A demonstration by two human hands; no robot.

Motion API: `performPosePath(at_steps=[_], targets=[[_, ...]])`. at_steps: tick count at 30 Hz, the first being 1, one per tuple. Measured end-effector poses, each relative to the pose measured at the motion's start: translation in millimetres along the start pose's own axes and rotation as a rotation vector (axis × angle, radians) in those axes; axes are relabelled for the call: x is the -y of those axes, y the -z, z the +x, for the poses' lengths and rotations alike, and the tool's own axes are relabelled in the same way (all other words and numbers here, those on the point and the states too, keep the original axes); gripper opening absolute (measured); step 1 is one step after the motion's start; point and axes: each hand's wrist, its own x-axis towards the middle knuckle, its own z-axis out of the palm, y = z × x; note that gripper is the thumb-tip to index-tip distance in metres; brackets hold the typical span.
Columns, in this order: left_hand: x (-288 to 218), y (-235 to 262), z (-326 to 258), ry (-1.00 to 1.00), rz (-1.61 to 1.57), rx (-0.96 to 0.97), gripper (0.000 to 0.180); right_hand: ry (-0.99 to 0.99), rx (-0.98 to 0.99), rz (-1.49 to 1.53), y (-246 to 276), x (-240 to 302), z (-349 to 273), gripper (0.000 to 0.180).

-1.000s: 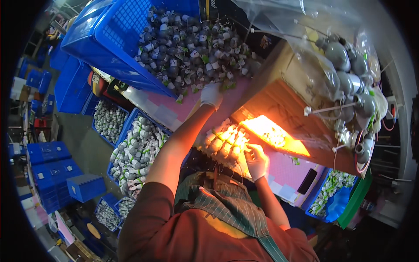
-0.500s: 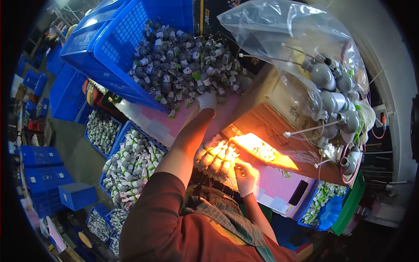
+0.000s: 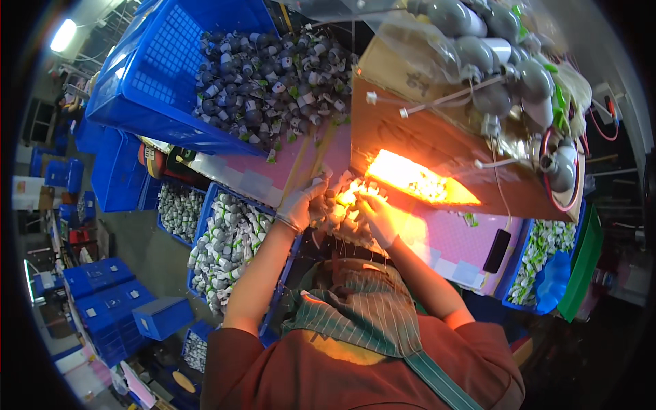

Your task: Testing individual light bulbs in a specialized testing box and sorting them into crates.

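Observation:
My left hand (image 3: 298, 208), in a white glove, has its fingers curled around grey bulb-shaped parts at the near edge of the workbench. My right hand (image 3: 380, 220), gloved too, has its fingers closed at the other side of the same cluster; glare hides exactly what they grip. Between the hands lies a row of grey-and-white bulb-shaped parts (image 3: 347, 210), lit bright orange. Just beyond them, a glowing opening (image 3: 410, 179) shows in the side of a cardboard box (image 3: 424, 137).
A large blue crate (image 3: 164, 75) lies tipped at the far left, a heap of bulb-shaped parts (image 3: 273, 89) spilling from it. Filled blue bins (image 3: 225, 253) stand left. A phone (image 3: 497, 251) lies at right, near a green bin (image 3: 584, 273). Larger grey bulbs (image 3: 533, 82) hang over the box.
My left hand has come back from the far heap to the lit cluster, beside my right hand. My right hand stays at the cluster. The view has shifted.

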Motion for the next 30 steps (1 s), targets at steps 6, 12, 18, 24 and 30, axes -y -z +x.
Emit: performPosePath(at_steps=[6,12,18,24,30], targets=[[29,-33,-52,-0.039,-0.045,0.134,0.034,-0.023,-0.051,0.364,-17,4,15,0.02],[33,-34,-65,-0.153,0.446,0.005,0.036,-0.008,0.076,0.288,-7,-1,2,0.022],[33,-30,-68,-0.215,0.408,0.067,0.036,-0.215,0.161,0.43,-11,21,-17,0.026],[34,-29,-66,-0.243,0.539,-0.003,0.042,-0.2,0.14,0.554,-10,23,-24,0.021],[37,-25,-60,-0.397,0.796,0.047,0.05,-0.028,0.193,0.111,-2,37,-24,0.016]])
